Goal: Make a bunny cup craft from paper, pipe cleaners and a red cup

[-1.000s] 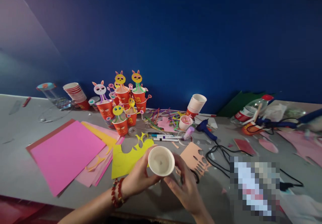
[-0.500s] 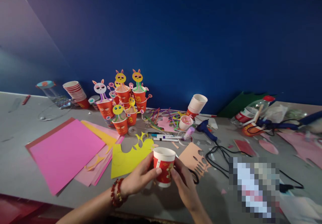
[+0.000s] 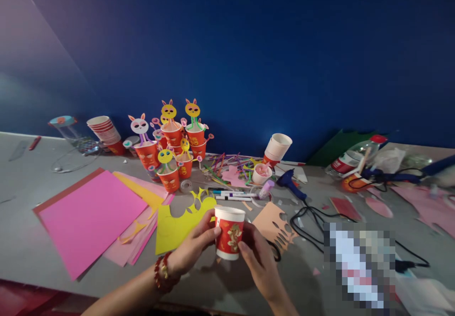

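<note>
A red paper cup (image 3: 229, 235) with a white rim and a gold figure on its side is held upright between both hands, above the front of the table. My left hand (image 3: 197, 245) grips its left side, thumb on the front; a beaded bracelet circles that wrist. My right hand (image 3: 258, 259) closes on the right side, its thumb low on the cup. Behind the left hand lies a yellow-green paper sheet (image 3: 177, 221) with cut-outs. A peach sheet (image 3: 272, 219) with holes lies past the right hand, beside a black looped handle (image 3: 276, 249).
Red cups with paper rabbit heads (image 3: 168, 178) stand at the back left. Pink sheets (image 3: 92, 216) lie left. Markers (image 3: 232, 195), a blue glue gun (image 3: 291, 183) with its cord, a cup stack (image 3: 277, 148) and a bottle (image 3: 355, 157) lie or stand beyond and right.
The cup has turned in my hands, so the gold figure now faces me and the white strip has shifted left. Both hands still hold it.
</note>
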Demonstrator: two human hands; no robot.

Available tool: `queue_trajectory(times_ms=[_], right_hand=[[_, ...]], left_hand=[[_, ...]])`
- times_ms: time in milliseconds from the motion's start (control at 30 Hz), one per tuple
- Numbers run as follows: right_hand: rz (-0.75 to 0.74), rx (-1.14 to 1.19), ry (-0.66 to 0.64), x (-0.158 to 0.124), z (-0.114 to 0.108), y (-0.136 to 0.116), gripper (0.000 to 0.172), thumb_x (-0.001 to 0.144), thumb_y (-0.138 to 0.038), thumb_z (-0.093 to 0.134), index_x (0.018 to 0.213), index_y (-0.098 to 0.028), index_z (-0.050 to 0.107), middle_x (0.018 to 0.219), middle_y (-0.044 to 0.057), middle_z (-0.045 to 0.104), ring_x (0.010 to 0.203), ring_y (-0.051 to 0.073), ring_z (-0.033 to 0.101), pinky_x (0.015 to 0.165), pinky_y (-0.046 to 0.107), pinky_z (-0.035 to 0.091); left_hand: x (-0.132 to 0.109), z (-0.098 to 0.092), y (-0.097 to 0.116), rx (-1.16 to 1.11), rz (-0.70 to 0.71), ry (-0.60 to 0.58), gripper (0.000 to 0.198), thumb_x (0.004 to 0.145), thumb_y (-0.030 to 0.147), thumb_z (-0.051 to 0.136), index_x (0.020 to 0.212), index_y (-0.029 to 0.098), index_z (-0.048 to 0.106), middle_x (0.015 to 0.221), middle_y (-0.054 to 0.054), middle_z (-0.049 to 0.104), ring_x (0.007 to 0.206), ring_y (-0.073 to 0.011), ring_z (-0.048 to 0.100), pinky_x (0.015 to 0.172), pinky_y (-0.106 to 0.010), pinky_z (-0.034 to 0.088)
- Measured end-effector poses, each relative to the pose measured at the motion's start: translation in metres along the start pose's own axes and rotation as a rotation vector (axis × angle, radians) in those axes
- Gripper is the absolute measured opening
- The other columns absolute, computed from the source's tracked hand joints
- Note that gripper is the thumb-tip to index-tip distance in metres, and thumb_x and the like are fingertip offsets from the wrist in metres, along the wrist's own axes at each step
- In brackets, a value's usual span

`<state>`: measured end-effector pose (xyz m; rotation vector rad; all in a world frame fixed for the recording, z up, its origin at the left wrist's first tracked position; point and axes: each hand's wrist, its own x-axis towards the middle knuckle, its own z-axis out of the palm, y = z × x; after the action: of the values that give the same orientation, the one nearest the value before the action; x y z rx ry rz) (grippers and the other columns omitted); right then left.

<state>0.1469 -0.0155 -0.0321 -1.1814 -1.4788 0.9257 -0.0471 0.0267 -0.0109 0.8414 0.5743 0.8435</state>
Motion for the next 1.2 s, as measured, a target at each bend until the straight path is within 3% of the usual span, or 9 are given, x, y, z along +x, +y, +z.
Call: queue_trajectory(times_ms=[267,500,700,800,867,1200], right_hand=[[0.004,0.021,-0.026,0.001,0.002,-0.003,0.037,0.097,-0.037,0.057,0.13,-0.021,0.052,0.109,0.009,0.066,0.083,0.019,0.067,0.07,0.028,0.058],[-0.093,-0.124,-0.027,-0.002,0.002,-0.004,0.031,0.097,-0.031,0.058,0.127,-0.024,0.054,0.104,0.007,0.067,0.08,0.019,0.067,0.07,0.029,0.058],[-0.13,-0.383,-0.016,-0.008,-0.024,0.011,0.024,0.098,-0.028,0.052,0.121,-0.022,0.058,0.098,0.008,0.07,0.078,0.021,0.07,0.066,0.029,0.058],[-0.248,-0.686,0.067,-0.016,-0.042,0.033,0.022,0.096,-0.033,0.053,0.113,-0.021,0.062,0.105,0.012,0.071,0.094,0.03,0.069,0.076,0.042,0.059],[-0.245,-0.801,0.09,-0.024,-0.052,0.046,0.022,0.097,-0.038,0.052,0.107,-0.021,0.062,0.1,0.012,0.072,0.093,0.032,0.068,0.077,0.045,0.057],[-0.189,-1.022,0.094,-0.043,-0.064,0.059,0.025,0.099,-0.042,0.045,0.105,-0.022,0.06,0.095,0.01,0.071,0.088,0.03,0.068,0.077,0.042,0.053]], left_hand=[[0.001,0.003,0.006,0.022,0.044,-0.046,0.05,0.089,0.029,0.068,0.136,0.023,0.055,0.135,-0.011,0.061,0.122,-0.0298,0.056,0.104,-0.04,0.041],[0.001,0.007,0.007,0.098,0.098,0.0,0.048,0.083,0.025,0.075,0.128,0.022,0.058,0.128,-0.009,0.064,0.116,-0.0263,0.058,0.1,-0.037,0.044],[-0.001,0.001,0.005,0.025,0.074,0.03,0.046,0.085,0.026,0.073,0.128,0.022,0.058,0.133,-0.01,0.062,0.122,-0.0281,0.055,0.104,-0.037,0.042],[-0.001,-0.003,0.003,0.002,0.081,0.049,0.048,0.084,0.025,0.073,0.13,0.022,0.057,0.135,-0.01,0.061,0.124,-0.0277,0.053,0.105,-0.037,0.04],[0.0,-0.005,0.001,-0.019,0.087,0.054,0.051,0.084,0.026,0.072,0.132,0.023,0.055,0.133,-0.009,0.062,0.121,-0.0269,0.055,0.102,-0.037,0.042],[0.002,-0.009,-0.003,-0.161,0.077,0.079,0.051,0.081,0.028,0.073,0.13,0.023,0.059,0.124,-0.01,0.067,0.113,-0.0276,0.062,0.094,-0.036,0.047]])
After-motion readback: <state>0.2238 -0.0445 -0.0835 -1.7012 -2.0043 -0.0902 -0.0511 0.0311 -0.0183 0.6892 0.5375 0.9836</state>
